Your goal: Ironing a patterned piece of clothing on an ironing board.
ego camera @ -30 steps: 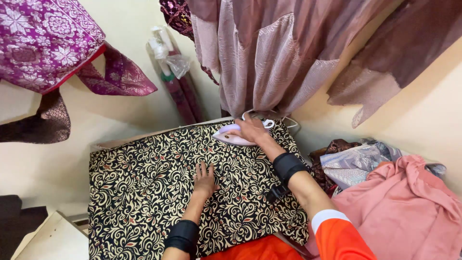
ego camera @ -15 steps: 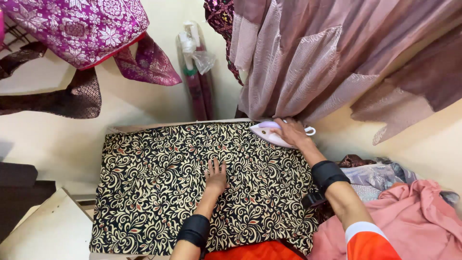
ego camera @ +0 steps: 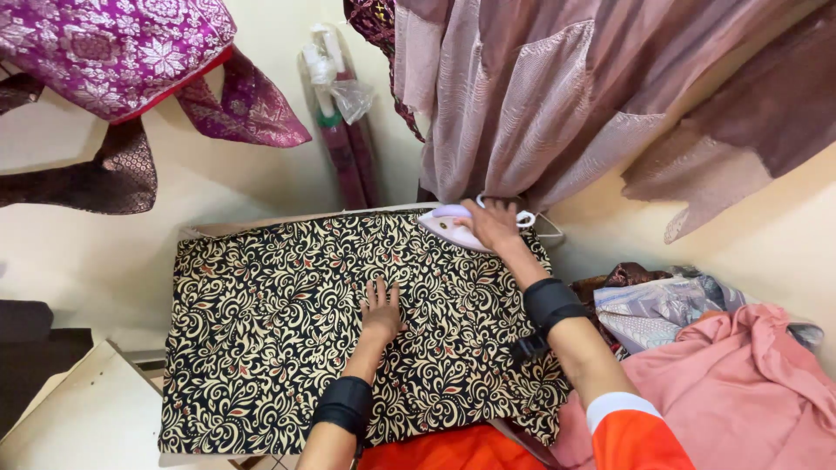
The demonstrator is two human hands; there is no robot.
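Observation:
A black cloth with a cream scroll pattern (ego camera: pixel 261 331) lies spread flat over an ironing table. My left hand (ego camera: pixel 381 306) rests palm down on the middle of it, fingers apart. My right hand (ego camera: pixel 492 222) grips the handle of a white and lilac iron (ego camera: pixel 448 224) that sits on the cloth's far right corner. Both wrists wear black bands.
Mauve garments (ego camera: pixel 540 96) hang just above the iron. Purple patterned cloth (ego camera: pixel 113 52) hangs at the upper left. Wrapped fabric rolls (ego camera: pixel 344 130) lean on the back wall. A pile of pink and grey clothes (ego camera: pixel 723 365) lies at the right. A pale board (ego camera: pixel 70 418) is at the lower left.
The iron, under my right hand, has slid a little to the left along the cloth's far edge. My left hand stays flat on the cloth. The view has shifted slightly.

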